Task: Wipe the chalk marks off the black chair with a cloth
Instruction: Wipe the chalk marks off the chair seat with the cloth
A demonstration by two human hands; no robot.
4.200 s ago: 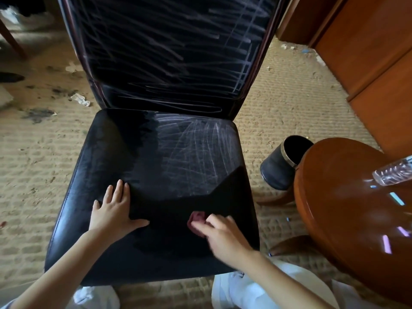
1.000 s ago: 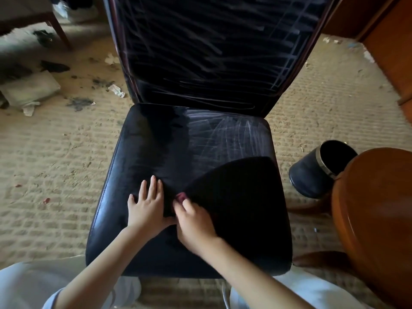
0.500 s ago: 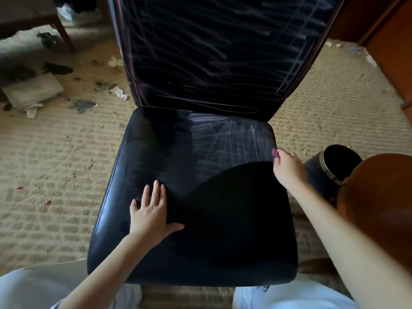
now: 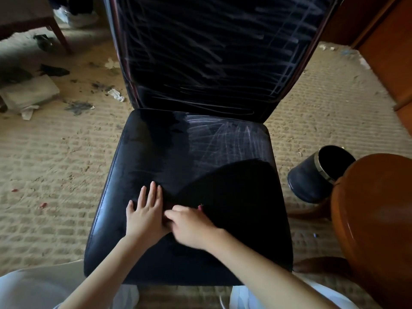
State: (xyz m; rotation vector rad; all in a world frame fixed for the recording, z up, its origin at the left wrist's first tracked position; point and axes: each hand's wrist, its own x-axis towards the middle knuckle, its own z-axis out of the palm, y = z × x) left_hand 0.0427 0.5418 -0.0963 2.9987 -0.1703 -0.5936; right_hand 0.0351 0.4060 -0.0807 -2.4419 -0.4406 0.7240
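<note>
Black chair (image 4: 156, 152) centre, chalk marks (image 4: 225, 139) on far-right seat and all over the backrest. Left hand (image 4: 146, 214) flat on near seat, fingers straight, bracing. Right hand (image 4: 189, 224) curled over the cloth (image 4: 201, 206), only a pink edge showing. Cloth likely soft, light; bunch under the palm. Seat looks slick, padded.

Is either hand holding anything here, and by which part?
The right hand holds a reddish cloth bunched under its fingers; only a corner shows. The left hand lies flat on the chair seat, holding nothing.
</note>
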